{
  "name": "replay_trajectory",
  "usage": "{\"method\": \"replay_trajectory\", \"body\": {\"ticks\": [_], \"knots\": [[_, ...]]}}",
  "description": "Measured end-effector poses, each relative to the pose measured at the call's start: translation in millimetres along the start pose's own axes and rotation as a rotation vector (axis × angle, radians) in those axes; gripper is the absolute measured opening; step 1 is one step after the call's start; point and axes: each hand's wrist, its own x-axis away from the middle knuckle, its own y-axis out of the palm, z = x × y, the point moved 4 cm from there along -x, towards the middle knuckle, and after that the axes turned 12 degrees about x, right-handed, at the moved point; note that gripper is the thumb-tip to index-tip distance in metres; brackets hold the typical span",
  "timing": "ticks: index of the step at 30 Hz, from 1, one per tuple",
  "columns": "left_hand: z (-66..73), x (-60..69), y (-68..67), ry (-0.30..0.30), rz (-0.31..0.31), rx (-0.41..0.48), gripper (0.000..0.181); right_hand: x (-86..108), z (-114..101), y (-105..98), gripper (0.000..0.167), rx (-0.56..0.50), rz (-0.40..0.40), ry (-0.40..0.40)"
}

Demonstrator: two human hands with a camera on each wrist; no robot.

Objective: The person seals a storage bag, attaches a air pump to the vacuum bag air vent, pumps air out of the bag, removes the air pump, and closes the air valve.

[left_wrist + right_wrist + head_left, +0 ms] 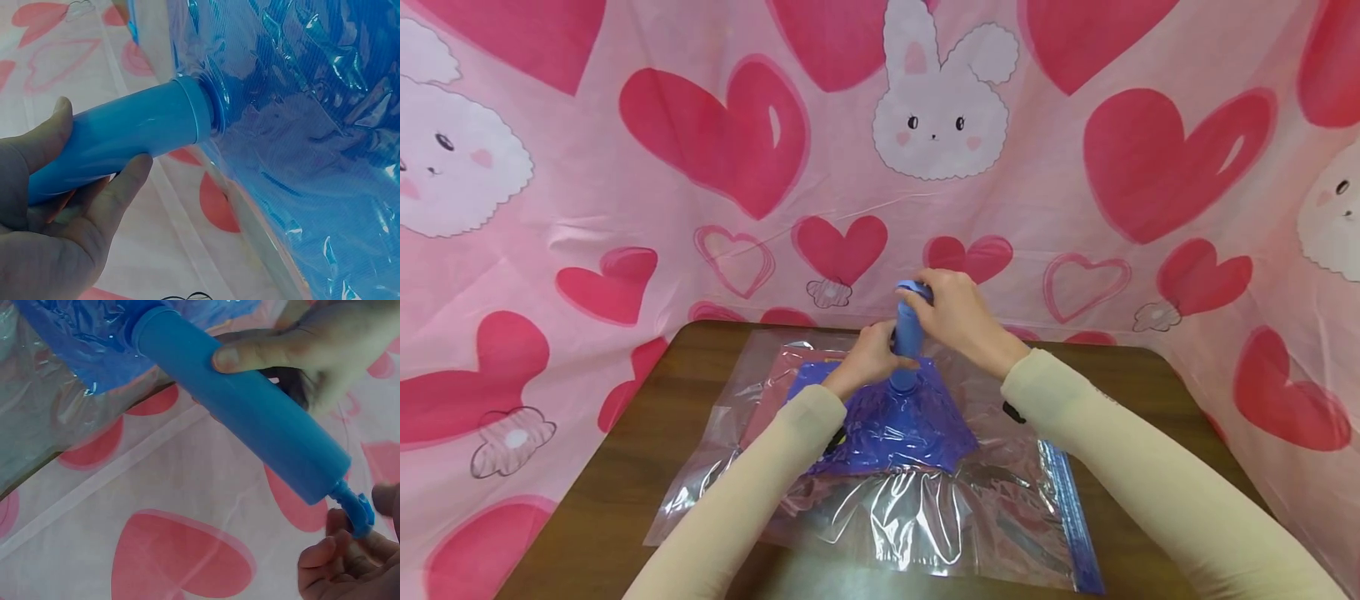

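A blue hand pump (909, 333) stands upright with its base on a clear vacuum storage bag (917, 517). Folded purple-blue fabric (895, 433) lies inside, under the shiny film, with a pink folded piece (767, 392) beneath it. My left hand (868, 358) grips the pump's barrel (137, 125), thumb on one side and fingers on the other. At the pump's top, my right hand (958, 312) holds the small handle (359, 515) with curled fingers. In the right wrist view, the handle sits close to the barrel's end, with a short bit of rod showing.
Under the bag is a dark wooden table (625, 467). Along the bag's right side runs a blue zip seal strip (1071, 517). A pink curtain (842, 183) with hearts and rabbits hangs behind the table and at both sides.
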Motion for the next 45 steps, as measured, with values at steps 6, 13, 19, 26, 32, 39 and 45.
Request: {"method": "replay_trajectory", "body": {"ticks": [6, 13, 19, 26, 32, 39, 45], "knots": [[-2.2, -0.9, -2.6, -0.003, -0.004, -0.012, 0.07, 16.4, 6.9, 6.6, 0.066, -0.006, -0.009, 0.078], [-2.0, -1.7, -3.9, 0.015, 0.007, 0.005, 0.041, 37.3, 16.2, 37.0, 0.074, -0.178, 0.029, 0.177], [1.4, -1.7, -5.2, 0.016, -0.034, 0.099, 0.047, 39.8, 19.2, 54.3, 0.065, -0.339, 0.123, 0.235], [2.1, -2.7, -7.6, 0.014, -0.075, 0.105, 0.056, 40.4, 19.6, 62.1, 0.061, -0.355, 0.206, 0.273], [-3.2, -3.6, -6.6, -0.017, -0.073, 0.119, 0.057, 42.1, 18.8, 66.2, 0.06, -0.342, 0.24, 0.269], [-9.1, -2.6, -3.8, -0.007, -0.05, 0.108, 0.052, 45.6, 18.6, 69.6, 0.059, -0.355, 0.241, 0.256], [-10.3, -2.9, -2.9, -0.01, -0.055, 0.107, 0.053, 45.0, 20.3, 71.9, 0.057, -0.37, 0.247, 0.251]]}}
